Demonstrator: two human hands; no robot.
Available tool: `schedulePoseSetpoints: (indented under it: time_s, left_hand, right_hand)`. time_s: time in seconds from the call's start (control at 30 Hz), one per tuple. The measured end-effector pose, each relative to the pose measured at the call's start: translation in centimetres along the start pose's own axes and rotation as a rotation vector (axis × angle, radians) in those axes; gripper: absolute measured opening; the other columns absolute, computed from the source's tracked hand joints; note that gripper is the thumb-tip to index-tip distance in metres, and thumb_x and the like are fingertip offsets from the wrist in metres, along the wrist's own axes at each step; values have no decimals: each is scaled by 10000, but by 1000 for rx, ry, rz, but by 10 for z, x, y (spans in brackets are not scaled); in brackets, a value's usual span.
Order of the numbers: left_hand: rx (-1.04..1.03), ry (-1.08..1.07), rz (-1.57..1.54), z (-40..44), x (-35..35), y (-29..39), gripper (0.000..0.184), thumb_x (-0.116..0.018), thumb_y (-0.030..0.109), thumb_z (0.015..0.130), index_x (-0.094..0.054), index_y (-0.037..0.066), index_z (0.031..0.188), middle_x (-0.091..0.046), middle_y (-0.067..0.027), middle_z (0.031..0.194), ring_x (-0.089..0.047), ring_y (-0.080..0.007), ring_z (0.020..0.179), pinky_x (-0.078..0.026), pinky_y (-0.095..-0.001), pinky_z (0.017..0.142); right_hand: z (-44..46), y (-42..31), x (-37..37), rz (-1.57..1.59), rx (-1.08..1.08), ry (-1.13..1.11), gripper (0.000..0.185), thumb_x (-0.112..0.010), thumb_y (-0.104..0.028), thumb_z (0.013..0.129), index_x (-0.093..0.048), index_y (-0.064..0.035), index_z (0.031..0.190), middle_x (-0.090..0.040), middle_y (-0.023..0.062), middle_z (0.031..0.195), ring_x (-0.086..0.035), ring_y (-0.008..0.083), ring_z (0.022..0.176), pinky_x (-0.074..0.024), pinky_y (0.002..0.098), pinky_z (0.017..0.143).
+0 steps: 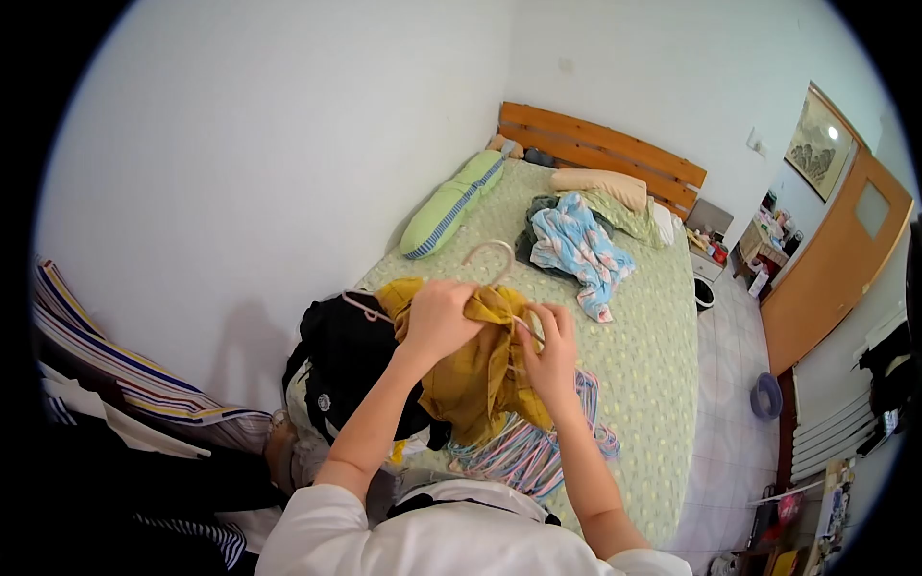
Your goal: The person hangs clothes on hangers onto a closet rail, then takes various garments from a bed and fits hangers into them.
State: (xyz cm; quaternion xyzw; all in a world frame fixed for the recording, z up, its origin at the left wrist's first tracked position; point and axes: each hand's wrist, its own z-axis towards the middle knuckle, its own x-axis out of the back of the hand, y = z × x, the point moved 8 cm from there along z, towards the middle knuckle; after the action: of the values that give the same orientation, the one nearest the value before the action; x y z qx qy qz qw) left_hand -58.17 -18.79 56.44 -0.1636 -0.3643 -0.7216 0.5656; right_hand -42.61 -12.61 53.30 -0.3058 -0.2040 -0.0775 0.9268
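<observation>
A mustard-yellow garment (480,403) hangs in front of me above the bed, with a pale pink clothes hanger (492,248) in it. The hanger's hook points up, and its left end sticks out past the cloth. My left hand (440,322) is closed round bunched fabric near the collar. My right hand (549,355) pinches the garment's edge beside the right end of the hanger; its fingertips are partly hidden by cloth. Below lies a pile of pink, blue and white hangers (523,456). A black bag or garment (351,360) is left of the yellow cloth.
The bed (653,384) carries a green bolster (451,206), a rolled beige bedding piece (600,185) and a crumpled blue patterned cloth (576,245). Striped fabric (144,370) and dark clothes lie left by the wall. A purple basin (765,396) stands on the floor near the door (836,278).
</observation>
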Motion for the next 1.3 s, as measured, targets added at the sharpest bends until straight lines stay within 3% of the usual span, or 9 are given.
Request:
schedulePoseSetpoints:
  time_s: [0.07,0.2,0.3,0.33,0.47,0.6,0.9,1.2,1.3]
  left_hand:
    - [128,0,-42,-6,0,-15,281,-720,130,683,-647,-10,915,-638,-171,815,-611,-350,790,-479,-397,690]
    - [319,56,-265,-22,2,-37,227,-683,110,728,-630,-9,914,-633,-155,785,-607,-337,743,-463,-373,653]
    - [487,60,-500,-33,-4,-53,196,-649,60,760,-621,-21,937,-642,-144,790,-625,-273,730,-464,-325,657]
    - [477,81,-550,-35,-4,-55,171,-622,39,799,-612,-31,954,-646,-115,781,-612,-177,710,-458,-283,663]
    - [525,82,-600,-38,-1,-56,145,-611,53,842,-604,-43,949,-636,-70,758,-562,-95,687,-453,-260,658]
    - [516,106,-617,-37,1,-52,140,-613,54,847,-608,-51,939,-637,-56,762,-559,-91,696,-454,-258,661]
    - [549,144,-624,-51,16,-80,148,-614,26,837,-616,-51,964,-634,-42,791,-548,-74,736,-452,-249,688]
    - [581,213,-538,-82,36,-126,111,-618,-4,813,-594,-63,903,-611,-45,744,-535,-78,701,-441,-253,648]
    - [539,215,-372,-87,43,-131,155,-641,25,788,-596,-61,909,-612,-100,732,-562,-123,661,-442,-272,626]
  right_hand:
    - [-11,1,2,-65,78,77,357,-656,-27,791,-518,-77,1117,-428,164,1191,-397,335,1127,-353,398,909]
    - [-60,27,15,-116,-97,285,352,-642,-28,790,-476,-33,1100,-358,196,1233,-321,363,1178,-257,469,976]
    - [-105,57,12,-117,-189,371,388,-654,-39,768,-472,-20,1110,-419,194,1184,-384,374,1127,-291,463,958]
    - [-105,63,-1,-72,-180,251,398,-656,-47,769,-468,-13,1118,-433,203,1172,-403,384,1111,-314,461,948]
    - [-101,72,-51,17,-160,-106,446,-669,-79,766,-462,13,1150,-480,240,1130,-466,421,1059,-392,451,913]
    - [-99,83,-103,97,-113,-184,510,-687,-108,755,-455,21,1191,-484,257,1166,-476,438,1065,-424,445,894]
    - [-122,159,-176,359,-530,-479,233,-630,-50,788,-583,-1,1011,-626,143,955,-598,286,919,-463,360,804]
    - [-86,202,-132,439,-591,-328,132,-562,-58,817,-563,-1,936,-577,58,760,-514,120,706,-431,269,640]
    - [-55,192,-107,360,-392,-266,130,-559,-48,815,-582,-5,935,-580,53,747,-507,105,707,-423,259,635]
